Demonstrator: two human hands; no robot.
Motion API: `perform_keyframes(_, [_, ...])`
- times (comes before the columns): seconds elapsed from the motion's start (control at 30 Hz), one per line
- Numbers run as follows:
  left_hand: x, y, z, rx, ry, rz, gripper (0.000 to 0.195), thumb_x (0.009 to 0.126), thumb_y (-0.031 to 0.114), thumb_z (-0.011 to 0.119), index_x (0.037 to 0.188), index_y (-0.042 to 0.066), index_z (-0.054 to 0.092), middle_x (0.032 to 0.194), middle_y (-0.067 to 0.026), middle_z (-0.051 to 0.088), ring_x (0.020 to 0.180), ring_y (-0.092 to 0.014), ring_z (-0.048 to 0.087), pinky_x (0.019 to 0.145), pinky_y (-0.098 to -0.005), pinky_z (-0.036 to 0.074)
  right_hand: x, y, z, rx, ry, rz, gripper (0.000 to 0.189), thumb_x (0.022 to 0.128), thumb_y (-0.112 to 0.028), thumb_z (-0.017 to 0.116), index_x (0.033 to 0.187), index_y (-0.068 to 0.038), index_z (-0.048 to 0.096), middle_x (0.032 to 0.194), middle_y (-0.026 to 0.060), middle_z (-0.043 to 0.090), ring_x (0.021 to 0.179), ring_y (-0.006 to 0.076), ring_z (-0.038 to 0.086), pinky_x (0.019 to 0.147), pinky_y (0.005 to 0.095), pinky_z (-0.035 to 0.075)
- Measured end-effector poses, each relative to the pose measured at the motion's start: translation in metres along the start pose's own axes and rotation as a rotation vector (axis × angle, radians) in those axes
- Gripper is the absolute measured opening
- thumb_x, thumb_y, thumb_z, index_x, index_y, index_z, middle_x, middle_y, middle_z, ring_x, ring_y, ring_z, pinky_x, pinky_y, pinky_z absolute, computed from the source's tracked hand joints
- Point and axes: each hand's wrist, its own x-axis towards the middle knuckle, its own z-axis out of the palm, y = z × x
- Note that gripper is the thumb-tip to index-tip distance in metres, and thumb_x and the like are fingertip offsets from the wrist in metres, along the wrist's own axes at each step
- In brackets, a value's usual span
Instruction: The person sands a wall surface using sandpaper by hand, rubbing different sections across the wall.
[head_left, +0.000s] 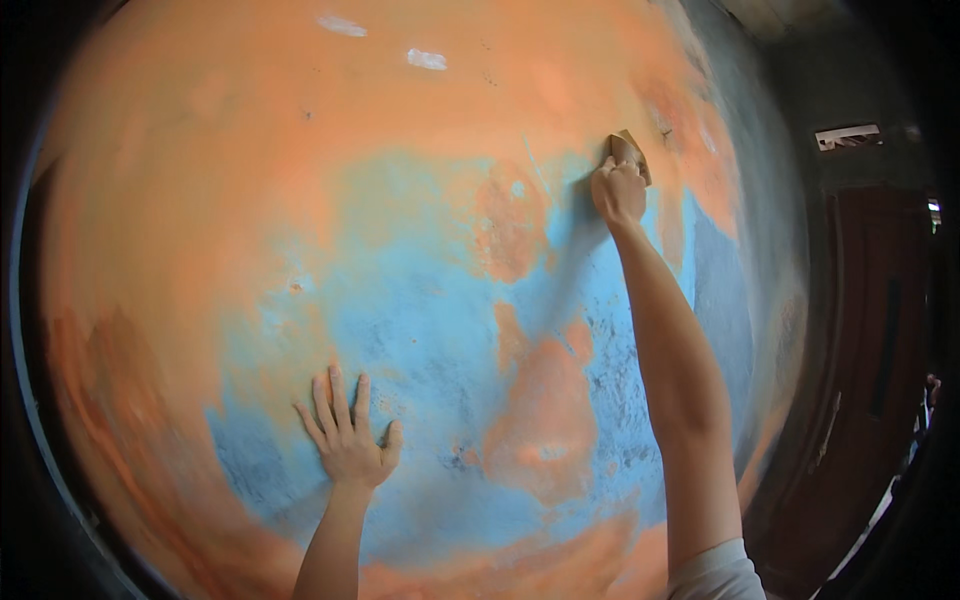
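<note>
A wall (420, 300) painted in patchy orange and light blue fills most of the view. My left hand (351, 435) lies flat on it at the lower left of the blue area, fingers spread, holding nothing. My right hand (621, 187) is raised at the upper right, closed around a bent piece of brownish sandpaper (631, 154), near the upper edge of the blue paint. Whether the sheet is pressed to the wall along its whole face is hidden by my fingers. A shadow falls on the wall below and left of my right hand.
Two whitish patches (427, 59) mark the orange paint above. Right of the painted wall is a darker grey wall (847, 90) with a small vent opening (848, 137) and a dark reddish-brown door (855, 300) below it. A pale blue edge (26, 375) curves along the far left.
</note>
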Motion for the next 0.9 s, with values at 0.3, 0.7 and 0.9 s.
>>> perform_keyframes(0.3, [-0.004,-0.014,-0.003,0.024,-0.032,0.014,0.066,0.098,0.051,0.04,0.149,0.01,0.036,0.157,-0.0211,0.027,0.144,-0.044,0.025,0.114,-0.066,0.012,-0.06,-0.044,0.028,0.093,-0.166,-0.548,0.053,0.086,-0.018,0.052,0.139,-0.018,0.045,0.134,0.0169,0.054,0.117,0.0422,0.055,0.095,0.0514,0.049])
perform_keyframes(0.7, [-0.011,-0.02,-0.002,0.036,-0.025,0.006,0.066,0.098,0.053,0.038,0.149,0.01,0.039,0.157,-0.0209,0.028,0.144,-0.044,0.024,0.114,-0.0659,0.01,-0.074,-0.103,0.056,-0.263,-0.441,-0.774,0.061,0.088,-0.029,0.049,0.143,-0.003,0.042,0.145,0.0228,0.045,0.14,0.0365,0.036,0.121,0.0466,0.018])
perform_keyframes(0.9, [-0.003,0.002,0.002,-0.004,-0.006,0.009,0.065,0.099,0.052,0.038,0.148,0.01,0.039,0.157,-0.0207,0.028,0.144,-0.044,0.025,0.114,-0.0667,0.01,-0.002,0.01,0.01,-0.107,0.053,-0.137,0.052,0.091,-0.025,0.048,0.136,0.001,0.044,0.131,0.0229,0.054,0.12,0.0433,0.052,0.11,0.054,0.03])
